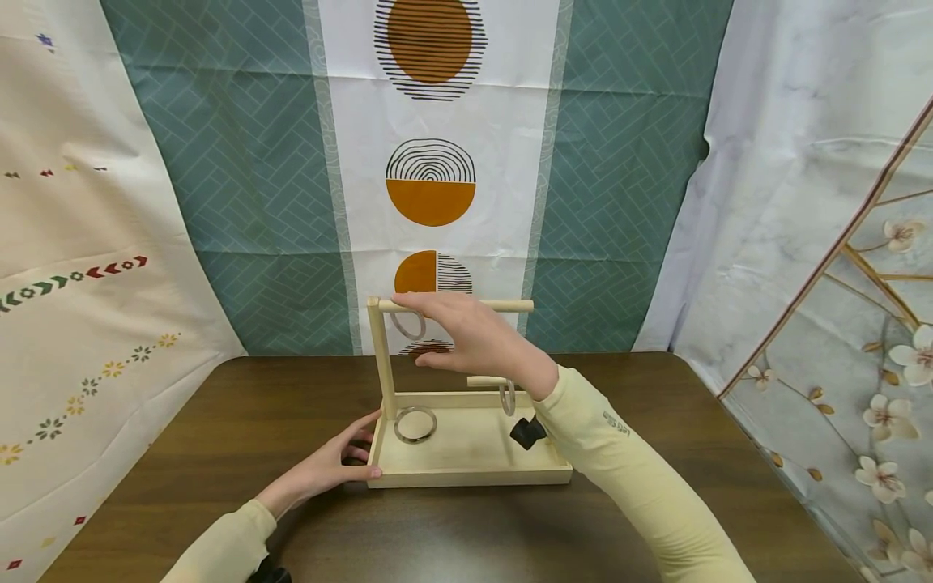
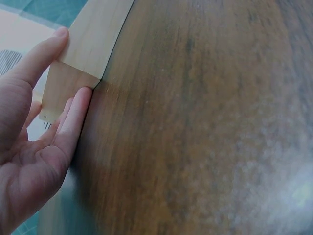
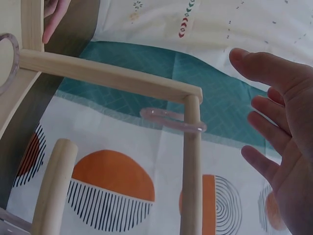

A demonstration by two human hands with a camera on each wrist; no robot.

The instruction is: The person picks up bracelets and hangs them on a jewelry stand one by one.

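My left hand [image 1: 337,460] holds the left end of a pale wooden jewelry stand with a tray base [image 1: 466,479], thumb at the front corner, fingers along the side wall [image 2: 66,90]. My right hand [image 1: 474,336] is held near the stand's upper bar [image 1: 510,306], fingers extended and nothing gripped; in the right wrist view a gap separates it from the bar. One translucent pinkish bangle [image 3: 171,120] hangs on that upper bar, near the post. Another bangle [image 1: 508,397] hangs from the shorter lower bar [image 1: 484,381]. A third bangle [image 1: 415,438] lies in the tray's left part.
The stand rests on a dark brown wooden table [image 1: 437,534]. A post [image 1: 382,360] rises at the tray's left. Behind hangs a green and white patterned cloth [image 1: 255,202], with floral cloths at both sides. A black wrist camera [image 1: 528,432] shows beneath my right wrist.
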